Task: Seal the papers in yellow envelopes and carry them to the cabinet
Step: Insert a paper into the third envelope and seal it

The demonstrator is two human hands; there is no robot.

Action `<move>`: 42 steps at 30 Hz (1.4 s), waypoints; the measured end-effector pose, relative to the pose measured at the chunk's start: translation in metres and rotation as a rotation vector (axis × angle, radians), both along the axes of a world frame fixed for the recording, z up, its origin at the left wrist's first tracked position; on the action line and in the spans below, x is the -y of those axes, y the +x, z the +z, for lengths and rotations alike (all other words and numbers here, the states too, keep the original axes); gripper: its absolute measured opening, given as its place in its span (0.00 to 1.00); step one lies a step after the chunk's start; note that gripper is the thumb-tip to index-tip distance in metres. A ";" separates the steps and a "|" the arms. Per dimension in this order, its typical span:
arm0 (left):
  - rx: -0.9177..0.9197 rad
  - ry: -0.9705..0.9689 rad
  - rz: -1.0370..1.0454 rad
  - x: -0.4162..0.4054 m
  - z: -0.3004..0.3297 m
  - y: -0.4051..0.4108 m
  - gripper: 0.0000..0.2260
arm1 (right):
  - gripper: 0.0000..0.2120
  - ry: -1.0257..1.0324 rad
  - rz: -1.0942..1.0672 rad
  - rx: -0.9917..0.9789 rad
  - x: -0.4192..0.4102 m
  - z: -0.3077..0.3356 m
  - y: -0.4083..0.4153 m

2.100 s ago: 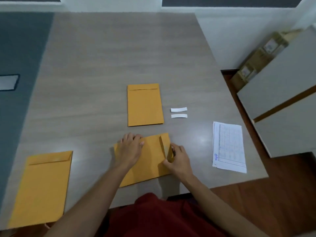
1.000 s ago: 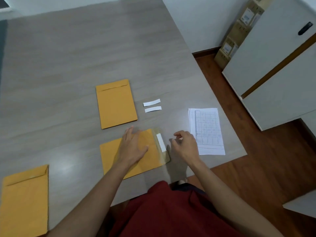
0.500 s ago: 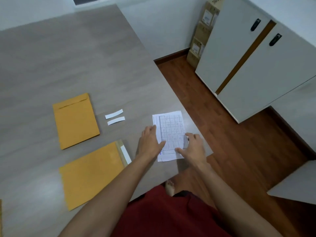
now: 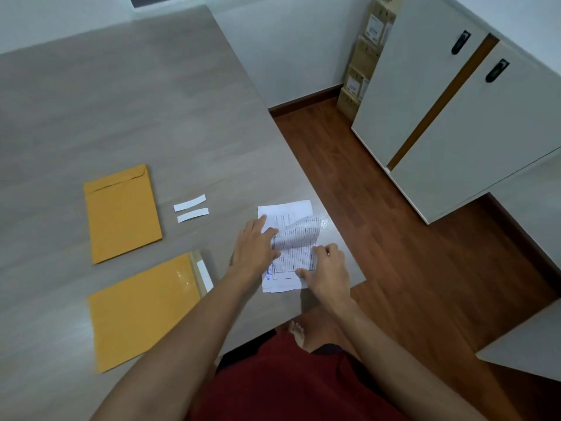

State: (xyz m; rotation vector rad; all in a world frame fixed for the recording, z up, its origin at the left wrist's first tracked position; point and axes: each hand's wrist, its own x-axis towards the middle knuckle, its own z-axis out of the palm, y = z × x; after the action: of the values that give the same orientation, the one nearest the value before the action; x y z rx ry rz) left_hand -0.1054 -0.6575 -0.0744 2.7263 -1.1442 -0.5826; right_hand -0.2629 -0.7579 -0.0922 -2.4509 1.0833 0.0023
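Fingers: left hand (image 4: pixel 253 252) lies flat, its fingers (image 4: pixel 267 232) straight and pressing the left edge of the paper stack (image 4: pixel 285 214); right hand (image 4: pixel 329 270) is curled, its fingertips (image 4: pixel 321 249) pinching the right edge of the top sheet (image 4: pixel 296 244) and peeling it up so its far end curls over.
Far left of the fingers: closed envelope (image 4: pixel 121 212) lies flat on the table (image 4: pixel 136 101), flap folded down, long axis running away from the person.
Near left of the fingers: open envelope (image 4: pixel 141 308) lies nearer the body, long axis running left to right, its flap (image 4: pixel 198 270) open toward the hands with a white adhesive strip (image 4: pixel 205 276) still on it.
Between envelopes and fingers: two backing strips (image 4: pixel 191 208) lie side by side, apart from everything else.
Under the fingers: the stack sits at the table's right front corner, long axis running away from the person.
Key relation: as I judge it, the sheet must travel left into the open mouth; the left hand is nearer that envelope, the right holds the sheet.
Writing: top sheet shows a ruled grid and a short blue stamp or note at its near left corner, too blurred to read; the page beneath has small print, also unreadable.
Right of the fingers: white cabinet (image 4: pixel 455 132) with two black handles (image 4: pixel 460 41) stands across the wood floor; cardboard boxes (image 4: pixel 364 65) with unreadable labels are stacked beside it.
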 end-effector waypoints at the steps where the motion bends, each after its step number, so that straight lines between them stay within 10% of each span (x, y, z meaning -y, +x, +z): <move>1: -0.012 -0.025 0.000 -0.002 -0.002 -0.004 0.26 | 0.28 -0.007 0.008 0.001 0.000 0.000 0.000; 10: -0.106 -0.170 0.090 -0.012 -0.006 -0.021 0.34 | 0.29 -0.001 0.012 0.021 0.000 0.002 -0.002; 17: -0.426 -0.519 0.607 -0.008 0.003 -0.026 0.48 | 0.30 0.030 0.005 0.049 0.002 -0.002 -0.004; 26: -0.445 -0.641 0.645 -0.008 0.044 -0.011 0.44 | 0.38 0.398 -0.212 0.371 0.014 0.021 0.011; 38: -0.722 -0.956 0.870 -0.060 0.082 0.034 0.51 | 0.10 0.988 -0.127 0.502 0.005 0.064 0.065; 42: -0.890 -0.997 0.992 -0.085 0.076 0.043 0.39 | 0.10 0.954 -0.004 0.395 -0.017 0.066 0.078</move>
State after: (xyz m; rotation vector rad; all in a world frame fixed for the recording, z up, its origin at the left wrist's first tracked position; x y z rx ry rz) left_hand -0.0626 -0.5725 0.0021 1.5058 0.1854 -0.6537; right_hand -0.1852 -0.7409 -0.0259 -1.5024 0.6744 0.0262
